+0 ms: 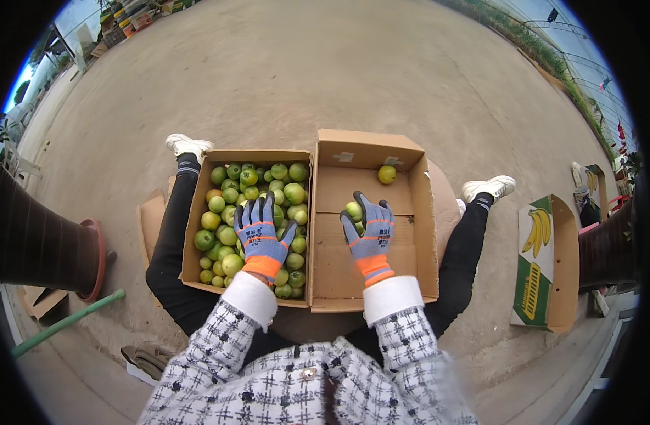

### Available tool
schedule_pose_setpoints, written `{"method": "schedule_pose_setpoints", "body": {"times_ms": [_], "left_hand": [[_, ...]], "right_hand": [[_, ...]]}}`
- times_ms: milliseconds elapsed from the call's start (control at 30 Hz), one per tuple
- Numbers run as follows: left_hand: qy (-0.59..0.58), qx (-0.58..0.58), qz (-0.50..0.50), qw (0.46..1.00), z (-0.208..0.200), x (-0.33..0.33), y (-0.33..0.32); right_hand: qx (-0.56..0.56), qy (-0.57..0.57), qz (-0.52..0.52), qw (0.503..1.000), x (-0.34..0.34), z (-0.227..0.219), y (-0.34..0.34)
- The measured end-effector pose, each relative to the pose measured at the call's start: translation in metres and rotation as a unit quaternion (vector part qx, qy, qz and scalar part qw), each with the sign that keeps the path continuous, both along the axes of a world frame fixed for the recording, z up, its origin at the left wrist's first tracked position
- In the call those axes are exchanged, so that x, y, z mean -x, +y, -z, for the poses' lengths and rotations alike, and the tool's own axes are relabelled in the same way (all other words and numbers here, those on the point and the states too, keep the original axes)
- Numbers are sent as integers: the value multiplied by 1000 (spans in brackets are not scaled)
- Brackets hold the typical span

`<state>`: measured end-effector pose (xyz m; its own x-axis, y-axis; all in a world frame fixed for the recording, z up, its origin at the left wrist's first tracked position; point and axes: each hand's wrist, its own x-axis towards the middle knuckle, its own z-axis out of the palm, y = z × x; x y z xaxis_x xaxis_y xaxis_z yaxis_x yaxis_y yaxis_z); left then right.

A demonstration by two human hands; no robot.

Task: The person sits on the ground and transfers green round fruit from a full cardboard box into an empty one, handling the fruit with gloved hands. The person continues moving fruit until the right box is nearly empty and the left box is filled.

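Note:
My left hand (261,237), in a blue-grey and orange work glove, rests on the green tomatoes (231,265) that fill the left cardboard box (185,258). Its fingers are stretched out and spread. Over the right cardboard box (339,292), my right hand (371,230) wears a matching glove. Its thumb and fingers curl around a green tomato (353,210), with a second one partly showing beside the thumb. A single yellow-green tomato (387,174) lies near the far wall of that box. What lies under both palms is hidden.
The two boxes stand side by side between my legs. A banana carton (540,265) stands on the concrete floor to the right. At the left are a large dark pot (48,237) on a reddish saucer and a green pole (70,322).

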<state>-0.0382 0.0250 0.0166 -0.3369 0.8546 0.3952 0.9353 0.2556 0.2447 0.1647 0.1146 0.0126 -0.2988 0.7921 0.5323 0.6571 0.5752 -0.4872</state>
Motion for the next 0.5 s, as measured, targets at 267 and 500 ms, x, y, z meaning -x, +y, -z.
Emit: {"method": "schedule_pose_setpoints", "body": {"times_ms": [267, 500], "left_hand": [[49, 161, -29, 985, 20, 19, 19], [-231, -120, 151, 954, 20, 0, 0]], "right_hand": [[118, -161, 96, 975, -17, 34, 16], [-59, -40, -211, 975, 6, -26, -3]]}}
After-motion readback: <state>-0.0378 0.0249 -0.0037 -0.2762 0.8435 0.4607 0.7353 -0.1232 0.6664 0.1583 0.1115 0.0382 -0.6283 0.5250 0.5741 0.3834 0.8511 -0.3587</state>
